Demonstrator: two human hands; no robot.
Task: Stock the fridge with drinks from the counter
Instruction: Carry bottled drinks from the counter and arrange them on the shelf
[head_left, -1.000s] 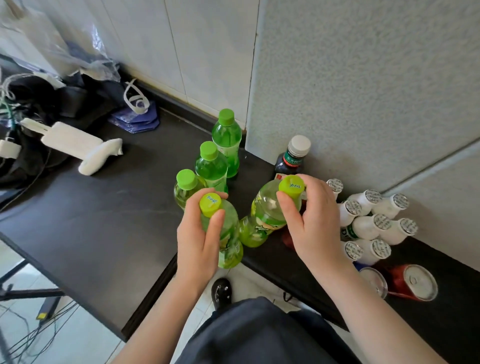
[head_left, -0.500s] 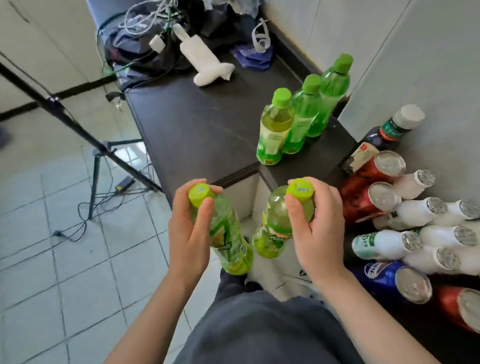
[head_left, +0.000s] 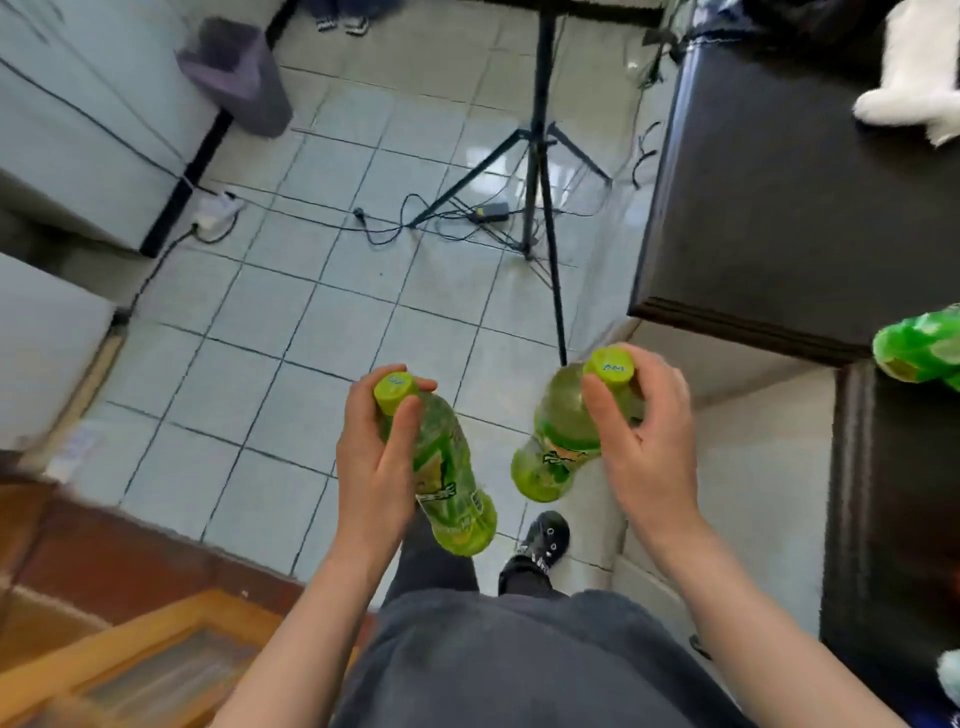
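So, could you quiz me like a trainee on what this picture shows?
1. True or false: the right hand is empty.
2. What stands on the tiled floor ahead? A. tripod B. ladder C. chair
3. What does the left hand have in its grip?

Key: 1 false; 2 A; 3 a green bottle.

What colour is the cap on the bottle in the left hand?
Yellow-green cap, seen best in the head view.
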